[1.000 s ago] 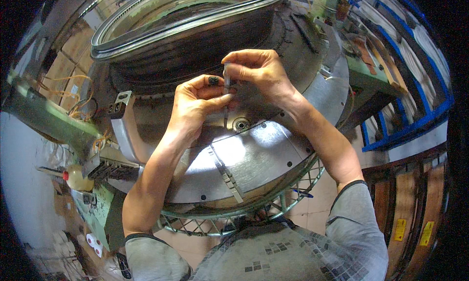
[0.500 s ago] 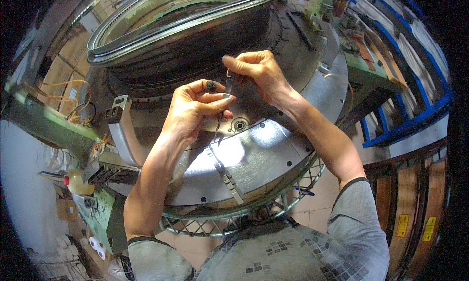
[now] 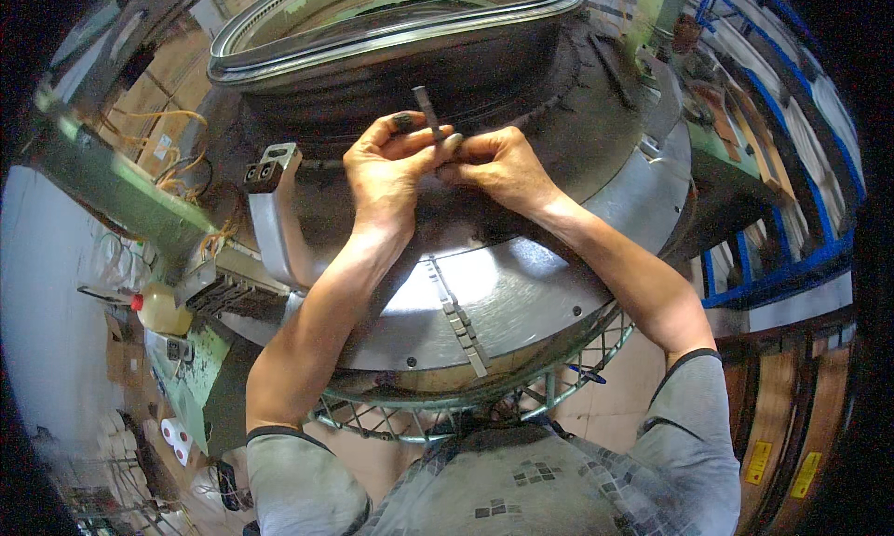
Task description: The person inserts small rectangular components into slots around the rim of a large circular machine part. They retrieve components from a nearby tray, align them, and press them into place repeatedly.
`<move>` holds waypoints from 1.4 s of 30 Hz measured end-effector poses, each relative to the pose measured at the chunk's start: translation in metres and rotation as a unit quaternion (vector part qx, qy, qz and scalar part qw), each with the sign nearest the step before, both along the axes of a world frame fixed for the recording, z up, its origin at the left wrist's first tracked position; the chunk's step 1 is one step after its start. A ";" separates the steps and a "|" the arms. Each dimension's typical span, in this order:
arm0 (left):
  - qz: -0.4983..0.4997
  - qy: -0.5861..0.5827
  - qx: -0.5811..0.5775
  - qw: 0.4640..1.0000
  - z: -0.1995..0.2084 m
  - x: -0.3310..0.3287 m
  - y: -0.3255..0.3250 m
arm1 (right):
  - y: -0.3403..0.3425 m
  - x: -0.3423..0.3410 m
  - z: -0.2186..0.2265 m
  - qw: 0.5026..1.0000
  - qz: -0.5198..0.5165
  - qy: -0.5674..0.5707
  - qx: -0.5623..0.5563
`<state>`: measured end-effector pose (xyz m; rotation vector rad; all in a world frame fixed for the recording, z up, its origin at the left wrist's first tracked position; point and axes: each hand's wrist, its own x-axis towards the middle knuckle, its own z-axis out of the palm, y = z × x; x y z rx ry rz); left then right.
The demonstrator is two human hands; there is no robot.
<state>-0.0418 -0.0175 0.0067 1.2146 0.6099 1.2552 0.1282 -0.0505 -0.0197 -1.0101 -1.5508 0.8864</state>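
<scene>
My left hand is closed in a pinch round a narrow flat metal strip, whose upper end sticks up above the fingers. A dark patch or band shows on one of its fingers; which it is I cannot tell. My right hand meets the left one, thumb and fingertips pressed together by the strip's lower part. What those fingertips grip is hidden. Below both hands lies the shiny metal ring plate of a large round machine. A row of small metal pieces runs across the plate toward me.
Behind my hands rises a dark drum with a metal rim. A bent metal bracket stands at left, near a green beam. A jug with a red cap sits farther left. Blue racking stands at right.
My right hand has come down to meet the left. The strip now points up above the left fingers. The whole view has shifted, moving the machine right and slightly upward in the picture.
</scene>
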 end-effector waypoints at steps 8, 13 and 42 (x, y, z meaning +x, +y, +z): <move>-0.056 0.007 0.031 0.998 -0.004 -0.010 0.014 | -0.002 0.009 -0.003 0.998 0.024 -0.061 -0.010; -0.077 0.023 -0.046 0.996 -0.002 -0.013 0.016 | -0.003 0.016 -0.001 0.993 0.018 -0.045 -0.103; 0.304 0.506 0.414 0.693 0.008 -0.021 0.006 | 0.042 -0.032 -0.014 0.955 -0.158 -0.201 0.150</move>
